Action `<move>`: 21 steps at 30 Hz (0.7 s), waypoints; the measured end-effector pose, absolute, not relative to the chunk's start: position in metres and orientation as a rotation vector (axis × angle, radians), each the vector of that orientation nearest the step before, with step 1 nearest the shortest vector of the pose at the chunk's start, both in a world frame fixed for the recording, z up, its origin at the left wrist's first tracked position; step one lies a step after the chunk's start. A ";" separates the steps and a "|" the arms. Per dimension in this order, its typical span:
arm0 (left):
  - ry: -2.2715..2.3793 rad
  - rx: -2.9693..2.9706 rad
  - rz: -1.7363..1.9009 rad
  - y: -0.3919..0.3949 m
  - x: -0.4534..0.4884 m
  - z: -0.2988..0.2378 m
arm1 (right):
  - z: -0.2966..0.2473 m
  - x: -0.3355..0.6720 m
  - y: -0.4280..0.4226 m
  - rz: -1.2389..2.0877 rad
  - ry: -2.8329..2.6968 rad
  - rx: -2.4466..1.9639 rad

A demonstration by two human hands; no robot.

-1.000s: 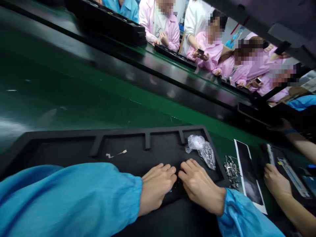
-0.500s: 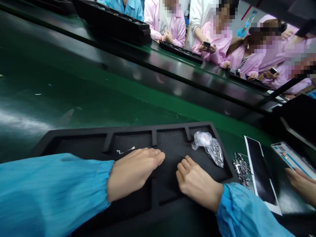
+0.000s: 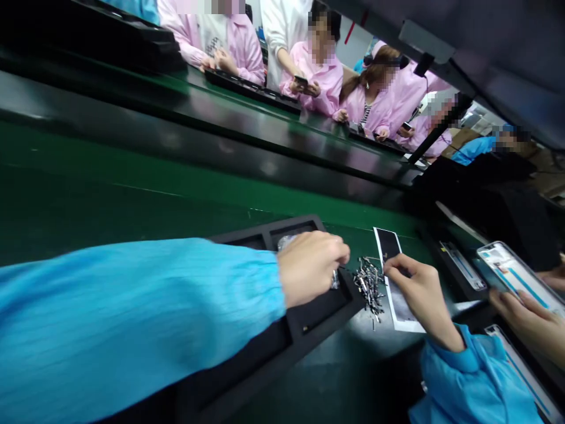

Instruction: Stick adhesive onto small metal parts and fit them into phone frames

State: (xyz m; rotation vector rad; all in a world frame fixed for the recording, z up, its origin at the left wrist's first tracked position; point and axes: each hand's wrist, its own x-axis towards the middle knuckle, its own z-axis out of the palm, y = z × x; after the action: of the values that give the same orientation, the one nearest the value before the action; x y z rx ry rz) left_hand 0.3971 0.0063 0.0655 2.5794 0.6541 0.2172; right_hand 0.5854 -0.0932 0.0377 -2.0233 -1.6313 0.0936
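My left hand (image 3: 313, 266) hovers with curled, closed fingers over the right end of a black foam tray (image 3: 318, 312). It covers most of a clear plastic bag of small metal parts (image 3: 286, 240); whether it grips the bag is hidden. My right hand (image 3: 417, 288) reaches to a loose pile of small metal parts (image 3: 368, 281) on the green belt. Its fingertips are pinched together at the pile's right edge, over a black-and-white card (image 3: 396, 303). What the pinch holds is too small to make out. Both arms wear blue sleeves.
A co-worker's hand (image 3: 527, 318) at the right holds a phone-like panel (image 3: 512, 274). Another black tray with a panel (image 3: 459, 268) lies beyond the card. Across the green conveyor (image 3: 132, 176), several people in pink coats stand at black trays (image 3: 251, 88).
The view has swung right. My left hand went from lying flat on the tray to curled over the bag. My right hand left the tray and reached the pile of metal parts.
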 end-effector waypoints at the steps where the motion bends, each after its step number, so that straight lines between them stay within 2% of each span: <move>1: 0.616 2.590 0.202 0.005 0.418 0.061 | 0.032 0.601 -0.095 0.135 -1.566 -2.103; 6: 0.499 2.631 0.071 0.001 0.496 0.024 | -0.005 0.632 -0.098 0.367 -1.456 -2.292; 10: 0.483 2.677 0.027 0.006 0.510 0.014 | -0.015 0.630 -0.097 0.437 -1.429 -2.315; 16: 0.579 2.721 0.109 0.023 0.458 0.054 | -0.003 0.626 -0.098 0.389 -1.395 -2.178; 21: 0.974 2.746 0.066 0.015 0.355 0.111 | -0.003 0.606 -0.114 0.411 -1.557 -1.973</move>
State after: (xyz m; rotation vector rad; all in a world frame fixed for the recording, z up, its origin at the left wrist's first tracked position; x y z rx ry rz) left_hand 0.3549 0.0146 0.1112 2.7456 0.9740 0.0657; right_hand 0.6059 -0.1135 -0.0027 -1.9729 -1.5570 0.4108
